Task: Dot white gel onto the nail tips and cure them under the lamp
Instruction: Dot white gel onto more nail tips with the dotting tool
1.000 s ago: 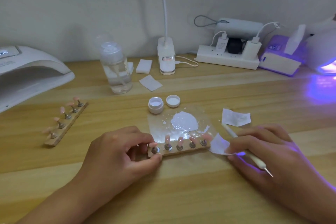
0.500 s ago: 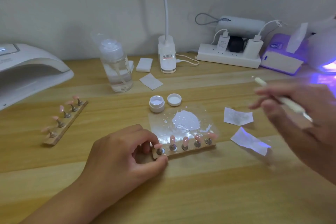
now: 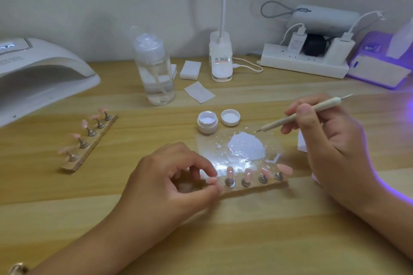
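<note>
The step in hand looks like loading the tool: the right hand [image 3: 328,131] pinches the dotting tool [image 3: 297,116] pen-fashion, its fine point down at the far edge of the white gel [image 3: 245,146] puddle, though contact cannot be made out. The pink nail tips [image 3: 229,172] stand bare on their wooden strip [image 3: 257,188] on the desk [image 3: 223,230], just in front of the puddle, and the left hand [image 3: 174,183] pinches the strip's left end between curled thumb and fingers. Next comes a short, light carry to the first tip for a small dot; the lamp [image 3: 44,73] waits well apart at the left, so curing is some way off.
</note>
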Available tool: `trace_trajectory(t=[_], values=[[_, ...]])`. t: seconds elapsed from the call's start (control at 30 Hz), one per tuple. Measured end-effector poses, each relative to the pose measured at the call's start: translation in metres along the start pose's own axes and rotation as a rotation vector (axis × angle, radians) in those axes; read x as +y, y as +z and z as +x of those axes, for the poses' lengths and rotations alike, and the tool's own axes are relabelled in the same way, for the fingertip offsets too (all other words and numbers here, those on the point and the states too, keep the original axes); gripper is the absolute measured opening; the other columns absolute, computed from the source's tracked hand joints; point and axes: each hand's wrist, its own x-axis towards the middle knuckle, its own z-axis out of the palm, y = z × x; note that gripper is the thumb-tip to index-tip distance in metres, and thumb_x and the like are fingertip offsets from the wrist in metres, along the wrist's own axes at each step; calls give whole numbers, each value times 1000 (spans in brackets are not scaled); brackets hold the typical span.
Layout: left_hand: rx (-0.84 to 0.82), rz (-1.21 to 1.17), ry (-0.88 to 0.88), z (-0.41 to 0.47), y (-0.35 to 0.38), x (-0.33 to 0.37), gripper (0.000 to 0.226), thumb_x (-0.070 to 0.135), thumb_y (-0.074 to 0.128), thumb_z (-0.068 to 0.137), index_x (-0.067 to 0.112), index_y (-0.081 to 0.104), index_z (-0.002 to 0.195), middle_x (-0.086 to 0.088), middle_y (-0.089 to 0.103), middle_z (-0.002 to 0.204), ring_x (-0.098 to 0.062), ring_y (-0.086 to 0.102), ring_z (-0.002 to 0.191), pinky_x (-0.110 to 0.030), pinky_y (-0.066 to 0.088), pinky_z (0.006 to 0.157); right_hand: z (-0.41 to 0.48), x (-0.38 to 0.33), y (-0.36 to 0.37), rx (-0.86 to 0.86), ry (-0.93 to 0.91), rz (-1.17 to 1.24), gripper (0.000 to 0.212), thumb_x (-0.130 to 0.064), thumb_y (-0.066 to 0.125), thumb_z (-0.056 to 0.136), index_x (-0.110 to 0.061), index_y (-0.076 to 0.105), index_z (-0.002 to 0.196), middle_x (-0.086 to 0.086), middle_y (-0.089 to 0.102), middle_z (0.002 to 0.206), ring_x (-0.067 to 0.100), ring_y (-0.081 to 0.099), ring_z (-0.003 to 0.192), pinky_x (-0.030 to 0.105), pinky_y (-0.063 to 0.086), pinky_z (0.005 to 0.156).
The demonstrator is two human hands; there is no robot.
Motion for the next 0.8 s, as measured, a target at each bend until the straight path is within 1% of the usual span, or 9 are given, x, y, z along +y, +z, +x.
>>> trace_trajectory(t=[0.07, 0.1, 0.2, 0.27, 0.37, 0.47, 0.57, 0.67, 0.8], values=[[-15, -21, 17, 0, -1, -2, 11, 42, 77, 65, 34, 74, 73, 7, 63, 72, -12, 56, 72, -14, 38, 61, -2, 1, 0, 15, -1, -37, 19, -47, 46, 98, -37, 59, 89, -9, 68, 80, 22, 64, 89, 46, 49, 83], [-18, -40, 16, 0, -1, -3, 10, 39, 79, 65, 33, 75, 71, 6, 64, 71, -13, 58, 71, -15, 38, 60, -3, 1, 0, 17, -1, -59, 17, -47, 46, 97, -38, 59, 89, -11, 68, 81, 24, 62, 89, 48, 48, 82], [-15, -96, -9, 0, -1, -4, 9, 34, 84, 63, 34, 77, 68, 1, 65, 67, -17, 58, 68, -16, 40, 59, -3, -2, 1, -9, -5, -107, 16, -47, 46, 97, -36, 56, 89, -15, 66, 82, 26, 60, 90, 48, 47, 82], [-16, -128, -20, 0, -1, -4, 9, 39, 84, 62, 35, 78, 67, 0, 65, 66, -16, 57, 66, -14, 40, 58, -3, -2, 2, -39, -10, -135, 17, -44, 45, 97, -35, 55, 88, -16, 65, 82, 24, 60, 90, 47, 47, 82], [-25, -174, -30, -1, -1, -3, 12, 44, 81, 61, 34, 79, 68, 0, 65, 66, -14, 56, 63, -13, 39, 57, -2, -1, 2, -78, 6, -176, 16, -44, 44, 97, -35, 54, 89, -17, 65, 83, 20, 60, 91, 39, 45, 83], [-40, -178, -41, 0, -1, -2, 8, 35, 83, 62, 34, 79, 69, 0, 66, 67, -13, 57, 64, -17, 42, 58, -1, 0, 2, -125, 34, -203, 15, -43, 45, 98, -36, 55, 89, -18, 66, 87, 16, 58, 95, 23, 40, 83], [-56, -173, -40, 0, -1, -1, 8, 34, 82, 64, 34, 80, 71, 2, 66, 68, -13, 57, 66, -18, 43, 59, -1, -1, 3, -161, 51, -224, 17, -43, 46, 97, -38, 57, 84, -19, 65, 88, 16, 56, 101, 8, 36, 79], [-57, -176, -26, 0, -1, -2, 11, 40, 78, 64, 33, 80, 73, 2, 66, 68, -13, 57, 67, -16, 42, 60, -1, -2, 4, -168, 60, -207, 17, -43, 47, 95, -39, 57, 83, -18, 65, 88, 20, 56, 102, 3, 39, 75], [-63, -172, -19, -1, -1, -2, 18, 47, 72, 66, 34, 80, 75, 4, 66, 69, -14, 58, 70, -16, 42, 61, 0, -4, 4, -158, 56, -168, 16, -41, 49, 95, -39, 58, 82, -17, 65, 88, 18, 57, 101, 1, 40, 70]])
